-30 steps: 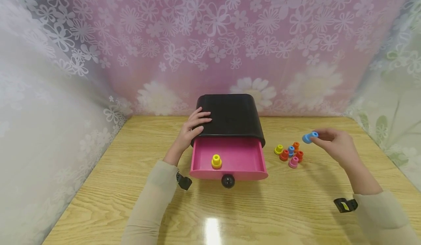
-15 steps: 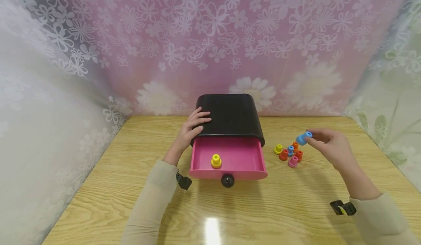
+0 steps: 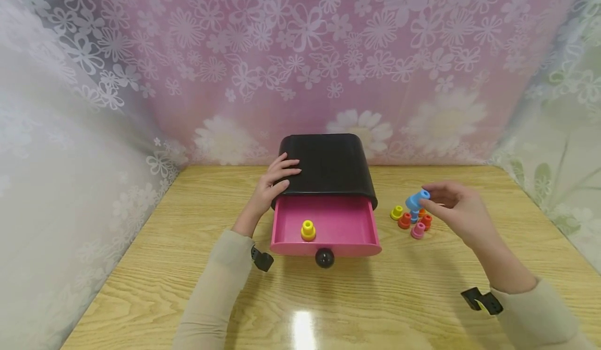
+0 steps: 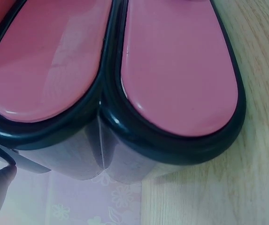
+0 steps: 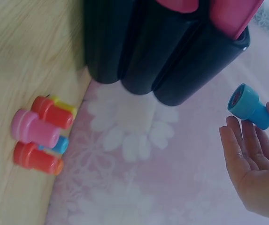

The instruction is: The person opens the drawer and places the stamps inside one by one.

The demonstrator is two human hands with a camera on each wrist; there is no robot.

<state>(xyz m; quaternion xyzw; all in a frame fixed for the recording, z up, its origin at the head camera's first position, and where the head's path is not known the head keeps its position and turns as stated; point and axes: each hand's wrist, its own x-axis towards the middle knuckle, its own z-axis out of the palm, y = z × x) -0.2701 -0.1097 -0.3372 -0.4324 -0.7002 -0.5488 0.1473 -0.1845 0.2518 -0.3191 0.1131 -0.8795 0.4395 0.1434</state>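
Right fingers (image 5: 252, 144) pinch the blue piece (image 5: 250, 107) between them.

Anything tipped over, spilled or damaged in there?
Nothing stands out. The clustered stamps on the table look upright, though the orange one is mostly hidden. A yellow stamp stands in the open pink drawer; the blue stamp tilts, but the right hand grips it.
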